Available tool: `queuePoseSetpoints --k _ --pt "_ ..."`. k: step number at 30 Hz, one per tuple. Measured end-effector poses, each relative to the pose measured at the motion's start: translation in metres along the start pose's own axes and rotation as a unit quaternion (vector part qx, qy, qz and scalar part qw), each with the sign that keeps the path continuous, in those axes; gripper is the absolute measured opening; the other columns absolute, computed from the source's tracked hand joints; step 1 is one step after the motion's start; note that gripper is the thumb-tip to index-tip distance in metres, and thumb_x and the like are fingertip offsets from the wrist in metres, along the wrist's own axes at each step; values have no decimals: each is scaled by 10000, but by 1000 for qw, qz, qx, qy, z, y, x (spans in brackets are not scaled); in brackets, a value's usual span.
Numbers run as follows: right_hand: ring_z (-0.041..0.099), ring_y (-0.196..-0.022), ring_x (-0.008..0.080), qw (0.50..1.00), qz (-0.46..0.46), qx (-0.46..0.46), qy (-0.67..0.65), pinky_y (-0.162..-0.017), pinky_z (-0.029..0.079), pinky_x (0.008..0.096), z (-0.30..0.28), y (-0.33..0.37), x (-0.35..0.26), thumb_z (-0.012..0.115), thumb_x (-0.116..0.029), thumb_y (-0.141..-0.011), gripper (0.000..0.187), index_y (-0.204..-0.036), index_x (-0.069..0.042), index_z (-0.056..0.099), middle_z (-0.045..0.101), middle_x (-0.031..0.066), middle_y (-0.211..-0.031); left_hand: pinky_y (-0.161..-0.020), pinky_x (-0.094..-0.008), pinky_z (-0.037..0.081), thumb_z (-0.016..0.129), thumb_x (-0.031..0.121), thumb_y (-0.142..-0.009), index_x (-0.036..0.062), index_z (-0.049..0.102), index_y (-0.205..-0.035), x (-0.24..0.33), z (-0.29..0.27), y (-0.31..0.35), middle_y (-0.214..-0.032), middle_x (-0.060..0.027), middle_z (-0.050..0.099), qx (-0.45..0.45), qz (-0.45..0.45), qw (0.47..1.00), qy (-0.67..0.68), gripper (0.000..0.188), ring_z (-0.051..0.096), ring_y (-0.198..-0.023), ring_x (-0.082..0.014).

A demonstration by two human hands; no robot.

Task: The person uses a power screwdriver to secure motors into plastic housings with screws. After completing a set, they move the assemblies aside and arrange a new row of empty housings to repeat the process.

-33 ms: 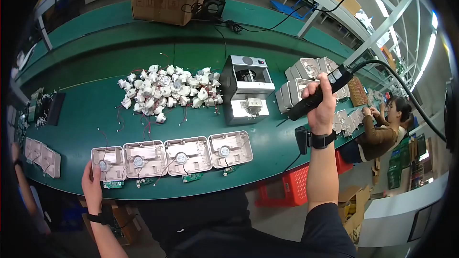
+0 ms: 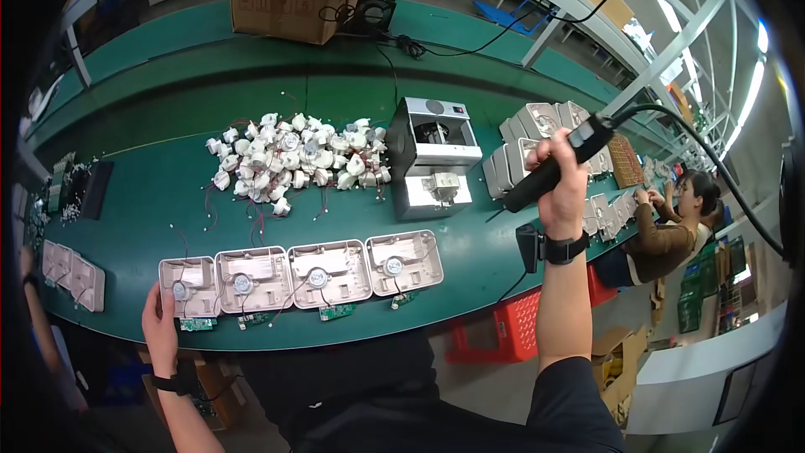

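Four pale plastic housings stand in a row along the bench's near edge, each with a round metal-faced part inside and a small green circuit board (image 2: 338,312) by its near side. My left hand (image 2: 159,327) grips the left side wall of the leftmost housing (image 2: 197,273), thumb by the rim and fingers along the outside. My right hand (image 2: 560,189), raised at the right, is wrapped round a black electric screwdriver (image 2: 532,186). Its thin bit points down and left, above the bench and apart from the housings. A thick black cable (image 2: 696,126) runs from its top end.
Behind the row lies a heap of white wired parts (image 2: 293,155). A grey-and-black machine (image 2: 436,159) stands right of it. Stacked grey housings (image 2: 507,168) sit behind my right hand. Two more housings (image 2: 74,275) lie far left. A co-worker (image 2: 671,222) sits at the right.
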State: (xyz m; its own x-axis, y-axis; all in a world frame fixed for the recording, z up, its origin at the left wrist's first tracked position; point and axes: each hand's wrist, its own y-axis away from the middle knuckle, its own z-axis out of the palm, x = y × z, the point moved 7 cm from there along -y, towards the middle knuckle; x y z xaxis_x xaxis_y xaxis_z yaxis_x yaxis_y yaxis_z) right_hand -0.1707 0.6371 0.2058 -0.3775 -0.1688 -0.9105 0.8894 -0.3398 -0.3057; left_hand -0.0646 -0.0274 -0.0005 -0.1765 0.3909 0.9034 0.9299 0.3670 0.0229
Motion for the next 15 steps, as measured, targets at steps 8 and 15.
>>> queuePoseSetpoints --k 8,15 --pt "496 -556 132 998 37 37 21 -523 422 289 -19 52 66 652 -150 -932 185 -1048 -95 518 519 0 -732 -953 -330 466 614 234 -989 -45 608 -1249 21 20 10 -1170 -150 668 29 56 992 -107 381 614 -1075 -213" --pt "508 -502 145 997 12 60 45 -514 432 287 -6 68 77 646 -128 -921 165 -990 -60 513 526 19 -657 -922 -384 475 645 229 -946 -42 618 -1213 59 34 16 -1101 -190 654 36 108 979 -167 382 626 -1018 -341"
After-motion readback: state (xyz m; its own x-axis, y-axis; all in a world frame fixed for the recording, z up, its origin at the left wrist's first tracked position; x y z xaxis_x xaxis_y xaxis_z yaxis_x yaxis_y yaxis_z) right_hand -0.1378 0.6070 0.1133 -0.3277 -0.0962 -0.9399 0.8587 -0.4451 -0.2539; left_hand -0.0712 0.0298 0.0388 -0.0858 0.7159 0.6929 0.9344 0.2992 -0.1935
